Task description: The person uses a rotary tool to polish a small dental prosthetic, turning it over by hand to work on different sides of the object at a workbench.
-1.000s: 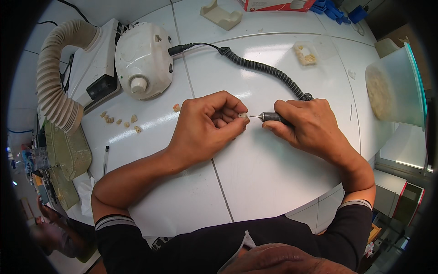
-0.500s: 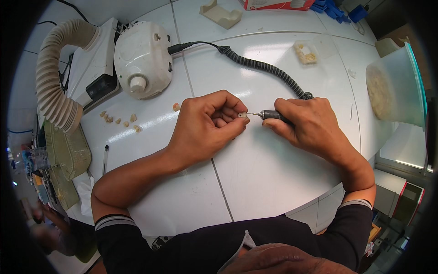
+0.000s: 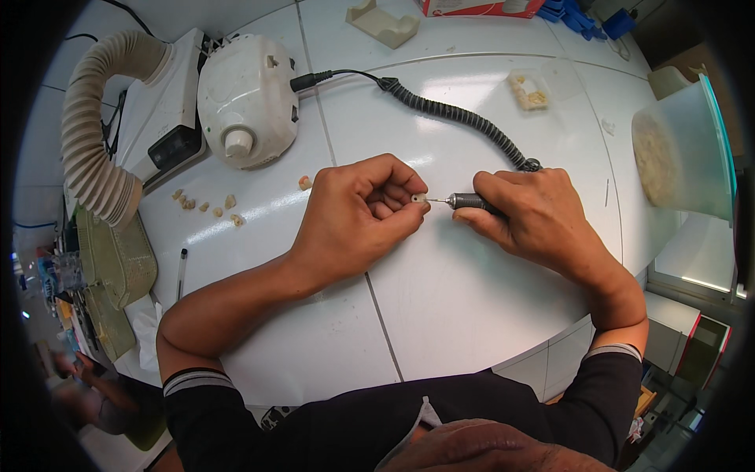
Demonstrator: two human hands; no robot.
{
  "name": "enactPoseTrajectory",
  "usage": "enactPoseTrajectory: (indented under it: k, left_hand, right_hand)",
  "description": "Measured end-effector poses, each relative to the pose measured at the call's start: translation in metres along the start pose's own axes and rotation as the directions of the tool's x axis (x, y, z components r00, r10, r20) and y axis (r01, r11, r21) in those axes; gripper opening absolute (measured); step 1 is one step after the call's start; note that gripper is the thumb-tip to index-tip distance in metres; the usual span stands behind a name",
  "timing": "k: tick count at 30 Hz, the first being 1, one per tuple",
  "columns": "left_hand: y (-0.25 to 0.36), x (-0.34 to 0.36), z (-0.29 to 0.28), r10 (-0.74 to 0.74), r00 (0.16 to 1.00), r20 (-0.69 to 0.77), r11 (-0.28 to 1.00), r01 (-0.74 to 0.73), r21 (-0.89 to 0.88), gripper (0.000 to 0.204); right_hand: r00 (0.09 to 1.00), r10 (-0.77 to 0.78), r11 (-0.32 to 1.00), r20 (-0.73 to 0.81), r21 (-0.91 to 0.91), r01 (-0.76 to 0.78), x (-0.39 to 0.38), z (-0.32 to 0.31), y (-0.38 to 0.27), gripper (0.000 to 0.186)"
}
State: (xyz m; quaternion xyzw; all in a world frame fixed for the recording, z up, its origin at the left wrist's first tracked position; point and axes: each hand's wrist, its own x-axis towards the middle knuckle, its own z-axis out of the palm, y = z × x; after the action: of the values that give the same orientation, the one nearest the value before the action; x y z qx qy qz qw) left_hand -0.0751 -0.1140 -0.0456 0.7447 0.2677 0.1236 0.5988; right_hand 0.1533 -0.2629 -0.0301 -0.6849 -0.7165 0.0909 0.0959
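Between the thumb and fingertips of my left hand (image 3: 350, 216) is a small off-white tooth-like piece (image 3: 418, 198) with a dark spot on it. My right hand (image 3: 543, 216) grips a dark rotary handpiece (image 3: 470, 200) like a pen. Its thin metal bur points left and meets the piece, or nearly so; the exact contact is too small to tell. From behind the handpiece a black coiled cord (image 3: 456, 114) runs to a white motor control unit (image 3: 248, 98) with a round knob. Both hands hover over the middle of the white table (image 3: 464, 315).
Several yellowish tooth-like pieces (image 3: 230, 202) lie at the left, near a pen (image 3: 182, 271) and a ribbed hose (image 3: 82, 149). A small clear box (image 3: 528, 90) holds more pieces. At the right stands a translucent tub (image 3: 684, 149). A beige stand (image 3: 381, 23) sits at the back.
My hands, the tooth-like piece and the handpiece stay almost where they were. At the far left, another person's arm has shifted slightly.
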Motion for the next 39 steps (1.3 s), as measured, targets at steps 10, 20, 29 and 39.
enactPoseTrajectory:
  k: [10,20,29,39]
  left_hand:
    - [0.000,0.000,0.000,0.001,1.000,0.006,1.000,-0.001,0.023,0.017]
    - [-0.002,-0.001,0.004,0.087,0.996,-0.035,0.996,-0.086,0.034,0.016]
    - [-0.001,-0.003,0.007,0.161,0.985,-0.064,0.985,-0.157,0.065,0.023]
    - [0.002,-0.003,0.010,0.170,0.981,-0.089,0.981,-0.160,0.113,0.026]
  right_hand:
    - [1.000,0.017,1.000,0.012,-0.006,-0.017,0.000,-0.002,-0.002,0.052]
    - [0.996,0.057,0.981,-0.064,0.189,-0.044,0.000,-0.006,0.007,0.048]
    - [0.995,0.067,0.979,-0.072,0.197,-0.051,0.000,-0.004,0.006,0.046]
    - [0.995,0.085,0.980,-0.057,0.184,-0.073,-0.001,-0.005,0.004,0.048]
